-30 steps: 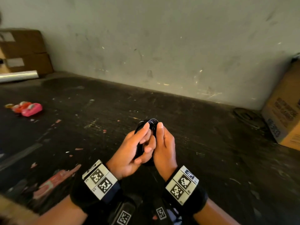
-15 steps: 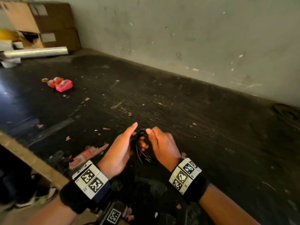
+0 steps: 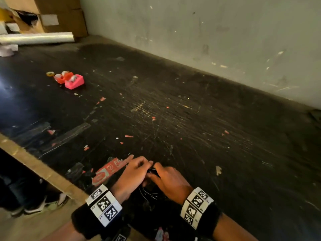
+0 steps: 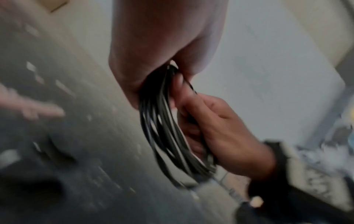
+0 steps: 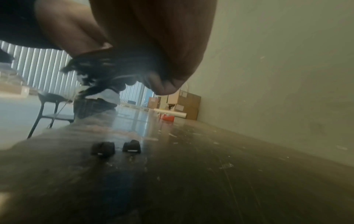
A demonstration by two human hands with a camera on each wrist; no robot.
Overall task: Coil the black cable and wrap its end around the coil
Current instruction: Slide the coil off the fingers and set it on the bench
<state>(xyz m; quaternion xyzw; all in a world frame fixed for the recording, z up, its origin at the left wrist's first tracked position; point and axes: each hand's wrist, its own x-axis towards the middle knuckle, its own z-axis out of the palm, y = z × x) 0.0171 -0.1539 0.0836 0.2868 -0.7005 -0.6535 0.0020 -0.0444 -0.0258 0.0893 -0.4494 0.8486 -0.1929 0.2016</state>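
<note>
Both hands have dropped from chest height to the desk (image 3: 191,119). Left hand (image 3: 133,174) and right hand (image 3: 171,178) each keep a closed grip, fingers curled round the coiled black cable (image 4: 162,121), which hangs bunched between them just above the near edge.

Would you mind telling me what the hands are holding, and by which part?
Both hands hold the coiled black cable: the left hand pinches its top end, the right hand grips its side.
</note>
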